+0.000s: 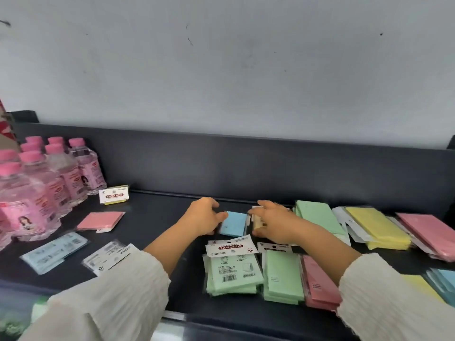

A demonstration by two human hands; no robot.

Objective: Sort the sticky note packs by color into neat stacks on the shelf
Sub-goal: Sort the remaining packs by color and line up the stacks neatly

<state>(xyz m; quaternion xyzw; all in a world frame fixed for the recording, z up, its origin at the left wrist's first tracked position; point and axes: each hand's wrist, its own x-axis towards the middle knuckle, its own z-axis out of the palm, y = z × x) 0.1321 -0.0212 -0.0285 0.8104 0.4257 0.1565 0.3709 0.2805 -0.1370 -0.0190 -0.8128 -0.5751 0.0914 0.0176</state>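
A light blue sticky note pack (pixel 233 223) lies mid-shelf between my hands. My left hand (pixel 204 215) touches its left edge with curled fingers. My right hand (pixel 273 221) grips its right side, over a pale pack underneath. In front lie two green stacks (pixel 234 274) (pixel 283 276) and a pink stack (pixel 317 284). To the right sit a green stack (pixel 317 217), a yellow stack (pixel 376 227) and a pink stack (pixel 428 232). On the left lie a pink pack (pixel 101 220), a blue pack (pixel 54 252) and a clear-wrapped pack (pixel 108 254).
Pink-capped bottles (pixel 44 183) crowd the shelf's left end, with a small boxed sticky note pack (pixel 114 195) beside them. The dark shelf (pixel 157 217) has a raised back wall (pixel 246 166). Yellow and blue packs (pixel 435 281) lie at the right front.
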